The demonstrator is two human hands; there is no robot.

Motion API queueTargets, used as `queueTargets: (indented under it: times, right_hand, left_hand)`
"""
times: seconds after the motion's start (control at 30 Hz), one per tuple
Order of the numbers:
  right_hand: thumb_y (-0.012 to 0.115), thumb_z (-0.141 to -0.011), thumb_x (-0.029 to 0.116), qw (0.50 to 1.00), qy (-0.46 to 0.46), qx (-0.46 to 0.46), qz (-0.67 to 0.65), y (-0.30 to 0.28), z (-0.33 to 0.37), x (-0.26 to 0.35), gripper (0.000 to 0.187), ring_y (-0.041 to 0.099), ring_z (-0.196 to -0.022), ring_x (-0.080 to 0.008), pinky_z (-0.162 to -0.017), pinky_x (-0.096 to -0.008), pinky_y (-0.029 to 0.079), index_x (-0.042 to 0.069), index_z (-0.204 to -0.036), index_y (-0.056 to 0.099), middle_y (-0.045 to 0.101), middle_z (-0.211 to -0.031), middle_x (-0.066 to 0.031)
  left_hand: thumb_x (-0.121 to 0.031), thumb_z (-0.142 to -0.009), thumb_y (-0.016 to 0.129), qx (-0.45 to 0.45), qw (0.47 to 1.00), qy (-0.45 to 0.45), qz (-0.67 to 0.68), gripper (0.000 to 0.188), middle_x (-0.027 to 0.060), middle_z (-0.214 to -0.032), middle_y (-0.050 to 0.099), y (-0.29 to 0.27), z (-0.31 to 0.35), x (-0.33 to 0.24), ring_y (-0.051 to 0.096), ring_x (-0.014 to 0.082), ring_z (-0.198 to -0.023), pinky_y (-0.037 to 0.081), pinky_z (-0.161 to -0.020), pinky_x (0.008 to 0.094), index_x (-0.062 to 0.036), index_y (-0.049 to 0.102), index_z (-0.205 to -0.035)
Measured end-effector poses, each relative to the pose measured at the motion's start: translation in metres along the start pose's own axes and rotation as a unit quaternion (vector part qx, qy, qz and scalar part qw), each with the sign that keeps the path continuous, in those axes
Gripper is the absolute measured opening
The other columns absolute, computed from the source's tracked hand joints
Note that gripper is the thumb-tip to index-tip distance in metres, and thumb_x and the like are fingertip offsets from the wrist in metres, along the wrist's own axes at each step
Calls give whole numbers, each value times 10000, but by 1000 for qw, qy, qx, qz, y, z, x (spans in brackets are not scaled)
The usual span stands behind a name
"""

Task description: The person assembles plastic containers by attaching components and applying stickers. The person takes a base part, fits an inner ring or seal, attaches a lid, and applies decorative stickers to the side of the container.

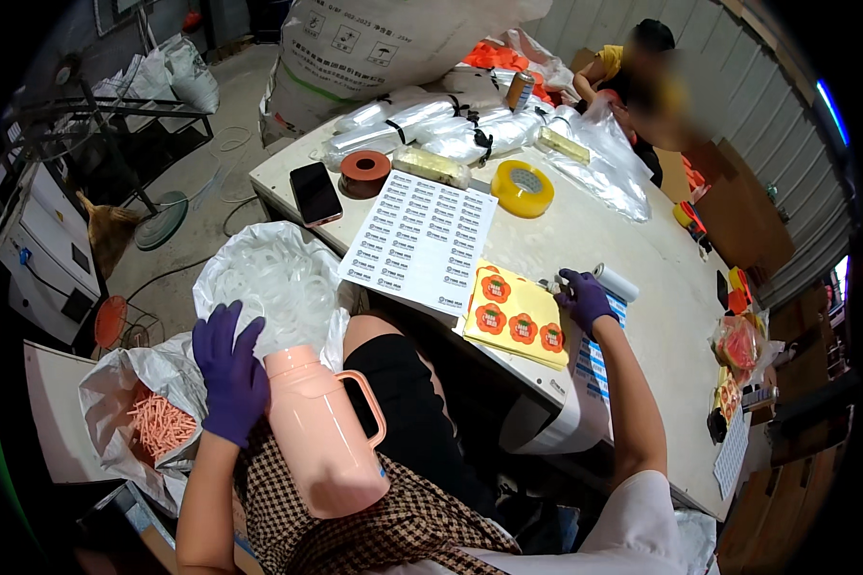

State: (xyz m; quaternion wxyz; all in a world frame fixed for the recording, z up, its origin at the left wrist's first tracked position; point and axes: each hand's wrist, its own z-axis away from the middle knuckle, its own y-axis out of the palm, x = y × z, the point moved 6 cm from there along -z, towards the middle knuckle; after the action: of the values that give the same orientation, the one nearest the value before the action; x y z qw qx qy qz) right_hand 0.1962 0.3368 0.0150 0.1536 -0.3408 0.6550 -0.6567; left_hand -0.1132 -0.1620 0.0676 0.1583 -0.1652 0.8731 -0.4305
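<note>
A pink vacuum jug (322, 436) with a side handle lies tilted on my lap, against the checked apron. Beside its upper end is my left hand (228, 374), in a purple glove, open with the fingers stretched out. My right hand (587, 299), gloved the same, rests over the table at the right edge of a stack of yellow sheets (516, 316) bearing red flower-shaped stickers. Its fingers are bent together, and what is in them is too small to make out. Close to it are a white roll (617, 282) and a blue-and-white printed strip (594, 369).
On the table (547, 225) lie a label sheet (420, 240), yellow tape (523, 189), a brown roll (364, 173), a phone (315, 194) and plastic-wrapped bundles (441, 125). Sacks of clear rings (273, 287) and pink pieces (162, 422) stand left. Another person (609, 72) sits across.
</note>
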Motion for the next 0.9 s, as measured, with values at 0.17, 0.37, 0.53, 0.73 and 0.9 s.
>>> queueTargets:
  times: [0.17, 0.37, 0.53, 0.73, 0.9]
  right_hand:
    - [771, -775, 93, 990, 15, -29, -134, -6, -5, -2, 397, 673, -880, -292, -783, -373, 556, 103, -1166, 704, 635, -1073, -160]
    - [666, -800, -11, 930, -272, -232, -82, -44, 69, 122, 372, 667, -844, -305, -686, -362, 557, 132, -1143, 695, 630, -1038, -140]
    - [714, -895, 236, 978, -195, -60, -42, -5, 81, 123, 290, 673, -803, -263, -671, -364, 555, 213, -1184, 712, 650, -993, -77]
    - [658, -926, 309, 982, -171, -71, -46, 15, 68, 122, 258, 668, -815, -261, -683, -380, 551, 207, -1146, 745, 644, -1000, -73]
    - [606, -965, 347, 985, -151, 26, -84, 21, 37, 109, 316, 660, -774, -273, -690, -384, 542, 190, -1220, 707, 641, -952, -108]
  left_hand:
    - [-76, -763, 648, 75, 938, 211, 265, 517, 120, -1313, 619, -4, -55, -132, 542, 325, -1280, 317, -1161, 532, -82, 628, -1279]
    - [-244, -847, 655, 142, 922, 304, 194, 494, 133, -1331, 590, 111, -70, -243, 539, 286, -1259, 355, -1113, 455, -46, 584, -1293]
    - [-240, -868, 624, 152, 936, 296, 113, 540, 155, -1419, 551, 175, -66, -251, 505, 294, -1333, 299, -1175, 457, -30, 551, -1360]
    - [-168, -879, 583, 182, 926, 311, 117, 545, 170, -1445, 532, 170, -62, -251, 496, 290, -1353, 267, -1202, 467, -30, 521, -1403]
    - [-151, -878, 568, 249, 915, 306, 86, 579, 169, -1503, 477, 171, -66, -257, 452, 283, -1399, 200, -1231, 466, -37, 484, -1439]
